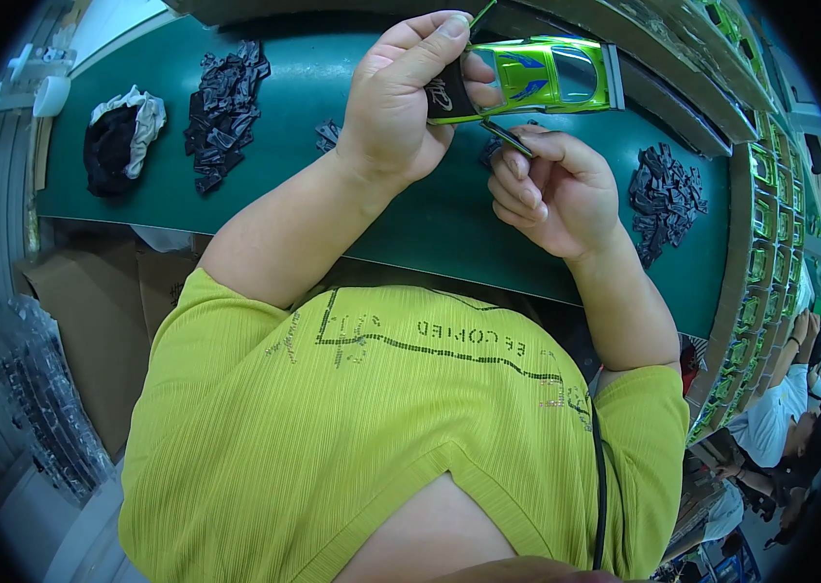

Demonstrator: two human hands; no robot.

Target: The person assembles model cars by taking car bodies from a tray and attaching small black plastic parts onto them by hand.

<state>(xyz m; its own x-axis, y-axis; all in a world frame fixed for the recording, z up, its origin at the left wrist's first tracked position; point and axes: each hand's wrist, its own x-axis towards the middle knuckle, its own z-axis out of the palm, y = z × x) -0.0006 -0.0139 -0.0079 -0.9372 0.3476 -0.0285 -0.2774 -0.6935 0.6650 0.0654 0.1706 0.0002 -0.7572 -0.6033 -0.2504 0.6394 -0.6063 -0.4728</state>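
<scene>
You have pale writing on the black end of the green toy car and dark letters on your yellow-green shirt. Your left hand grips that black end with thumb and fingers, so the rest of the car sticks out to the right. Your right hand pinches a small dark strip by the car's near side, but I can't tell if they touch.

A green table carries piles of small black parts and a black-and-white cloth bundle.
</scene>
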